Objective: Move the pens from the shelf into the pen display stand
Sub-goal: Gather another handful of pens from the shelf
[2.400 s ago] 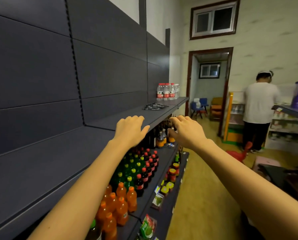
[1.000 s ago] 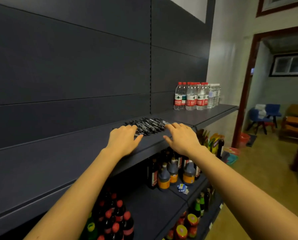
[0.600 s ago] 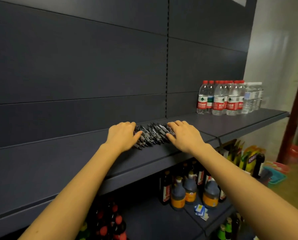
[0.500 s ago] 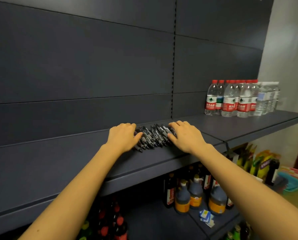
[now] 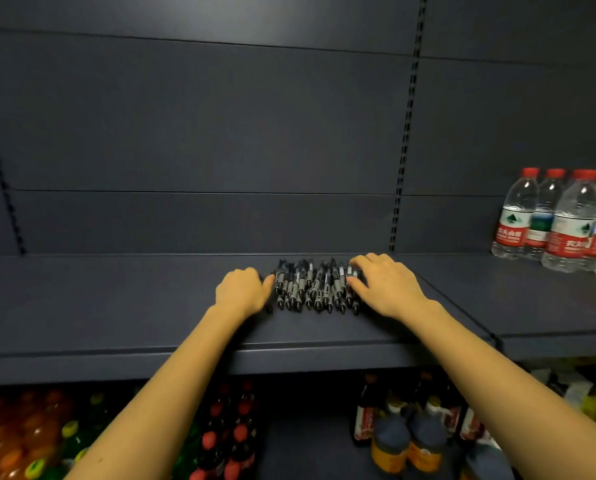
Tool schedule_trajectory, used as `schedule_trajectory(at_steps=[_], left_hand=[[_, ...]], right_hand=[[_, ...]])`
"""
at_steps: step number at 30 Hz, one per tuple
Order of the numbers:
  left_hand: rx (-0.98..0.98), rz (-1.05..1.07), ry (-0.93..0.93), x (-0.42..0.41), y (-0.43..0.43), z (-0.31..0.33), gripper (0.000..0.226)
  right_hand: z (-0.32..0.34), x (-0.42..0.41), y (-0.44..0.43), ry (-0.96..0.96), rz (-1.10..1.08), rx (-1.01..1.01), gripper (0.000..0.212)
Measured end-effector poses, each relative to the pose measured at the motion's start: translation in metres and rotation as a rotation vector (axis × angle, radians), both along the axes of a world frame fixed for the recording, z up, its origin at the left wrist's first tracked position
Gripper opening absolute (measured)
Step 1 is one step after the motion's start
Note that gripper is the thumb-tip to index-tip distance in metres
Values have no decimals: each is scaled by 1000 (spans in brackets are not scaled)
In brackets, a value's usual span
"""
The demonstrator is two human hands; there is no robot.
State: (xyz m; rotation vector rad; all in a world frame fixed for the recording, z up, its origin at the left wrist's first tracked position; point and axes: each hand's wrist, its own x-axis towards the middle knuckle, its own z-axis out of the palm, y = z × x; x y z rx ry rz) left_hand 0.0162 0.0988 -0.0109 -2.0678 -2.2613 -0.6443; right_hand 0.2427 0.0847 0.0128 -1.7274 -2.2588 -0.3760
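Observation:
A pile of several black-and-grey pens point(image 5: 310, 285) lies side by side on the dark grey shelf point(image 5: 133, 306), near its back panel. My left hand point(image 5: 242, 291) rests on the shelf at the pile's left edge, its thumb touching the outermost pens. My right hand point(image 5: 386, 284) lies at the pile's right edge, with its fingers and thumb touching the rightmost pens. Neither hand has lifted a pen. No pen display stand is in view.
Water bottles with red caps point(image 5: 559, 220) stand at the right end of the same shelf. Below are orange and green soda bottles point(image 5: 19, 441), red-capped dark bottles point(image 5: 227, 438) and brown sauce bottles point(image 5: 407, 434). The shelf's front lip point(image 5: 289, 358) runs under my forearms.
The view has swung from along the aisle to face the shelf squarely. Both hands have reached the pen pile and closed in on its two sides.

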Motion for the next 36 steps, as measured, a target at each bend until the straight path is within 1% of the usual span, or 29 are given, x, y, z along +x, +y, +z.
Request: schedule_trajectory(at_steps=[4,8,11,13,18,20,22,23,27,33,36], left_hand=[[-35,69,-230,15,8,2,62],[-133,121,-322,30,22,11,71],[-181,120,-348,37,31,18,52],[-222,110,-376,37,35,22,50],[-333,108,-438,36,42,24,80],[-362,107,-478,35,46,24,89],[-383,111,-501,33,51,23,92],[-387,114,-509,33,52,23,90],[-370,132,-492,34,56,25,69],[-365,157,-475,37,56,26,64],[-352,148,-477,37,57,26,51]], right_hand=[[1,8,12,15,64,-13,42],[3,11,26,38,106,-14,41],[5,11,35,29,131,-22,42],[7,11,41,43,146,-22,41],[9,9,52,53,168,-14,41],[10,7,56,51,177,-9,40],[10,5,60,49,184,-5,40],[9,4,62,48,188,-4,40],[9,0,69,50,200,-8,40],[9,-5,75,40,206,-11,40],[9,-7,77,34,211,-14,39]])
